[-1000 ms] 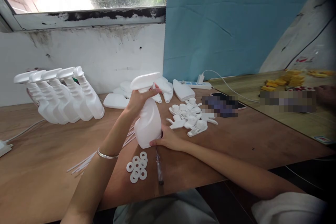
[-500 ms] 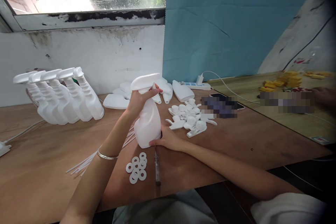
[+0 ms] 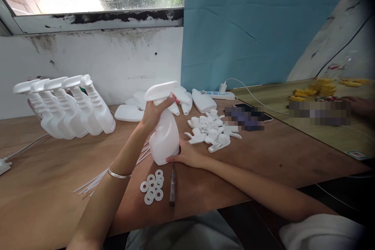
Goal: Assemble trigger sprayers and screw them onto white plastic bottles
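Observation:
A white spray bottle [image 3: 165, 140] with its spray head on stands in front of me, slightly tilted. My left hand [image 3: 155, 112] is wrapped round its neck, just below the spray head. Low on the bottle's right side, my right hand [image 3: 187, 154] grips the base, thumb in front and fingers partly hidden behind. A clear-handled screwdriver [image 3: 172, 189] lies right below the bottle, its tip near my right thumb. Beside it is a small heap of white ring washers [image 3: 151, 187]. Thin white tubes [image 3: 93, 181] lie partly under my left forearm.
Several assembled spray bottles [image 3: 77, 115] stand in a row at the left. Loose spray-head parts [image 3: 213, 131] are piled at the right. Bottles without heads [image 3: 130, 113] lie by the wall near a power strip [image 3: 216, 95]. Another person's hand [image 3: 359, 105] is at far right, near yellow pieces [image 3: 319, 88].
The screwdriver's handle has swung slightly to the left. Both hands keep the same hold on the bottle, and the view has shifted very slightly.

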The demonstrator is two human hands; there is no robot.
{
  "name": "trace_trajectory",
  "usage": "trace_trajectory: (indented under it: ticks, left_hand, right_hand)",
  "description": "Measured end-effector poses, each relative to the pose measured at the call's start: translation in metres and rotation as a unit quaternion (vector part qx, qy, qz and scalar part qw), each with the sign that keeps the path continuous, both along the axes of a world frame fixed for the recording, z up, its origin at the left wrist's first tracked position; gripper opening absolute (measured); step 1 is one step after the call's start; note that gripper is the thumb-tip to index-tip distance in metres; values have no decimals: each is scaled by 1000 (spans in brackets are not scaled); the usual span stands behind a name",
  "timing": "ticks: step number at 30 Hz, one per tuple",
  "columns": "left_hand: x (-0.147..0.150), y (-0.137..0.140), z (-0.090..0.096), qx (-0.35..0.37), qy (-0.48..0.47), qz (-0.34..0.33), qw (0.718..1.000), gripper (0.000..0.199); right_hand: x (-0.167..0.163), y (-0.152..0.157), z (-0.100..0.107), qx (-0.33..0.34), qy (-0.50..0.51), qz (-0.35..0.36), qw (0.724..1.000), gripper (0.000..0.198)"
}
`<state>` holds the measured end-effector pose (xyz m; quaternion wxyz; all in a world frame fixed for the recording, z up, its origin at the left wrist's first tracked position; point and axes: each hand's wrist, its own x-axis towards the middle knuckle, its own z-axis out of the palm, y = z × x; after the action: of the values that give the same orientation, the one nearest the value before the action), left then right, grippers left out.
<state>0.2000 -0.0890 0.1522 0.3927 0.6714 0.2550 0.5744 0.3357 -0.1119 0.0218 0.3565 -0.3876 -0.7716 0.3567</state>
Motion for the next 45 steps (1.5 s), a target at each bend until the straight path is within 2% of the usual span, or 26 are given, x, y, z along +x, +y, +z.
trace_trajectory:
  ticks: [4,12,21,34,42,45]
  left_hand:
    - [0,0,0,15,-3,11,1000,16]
    - [-2,-1,-1,-2,10,35,999,23]
    - [0,1,0,24,0,1,1000,16]
    - [-3,2,-2,-7,10,17,1000,18]
    - [-2,2,0,-5,11,-23,1000,14]
    - [-3,1,1,0,9,-18,1000,13]
  right_hand:
    - [0,-1,2,3,4,2,1000,78]
    - [0,-1,3,14,3,11,1000,76]
    - [0,0,0,14,-4,3,1000,75]
    - [1,0,1,12,-7,5,1000,77]
    - [1,1,0,11,-15,3,1000,76]
    - [1,2,-1,7,-13,3,1000,78]
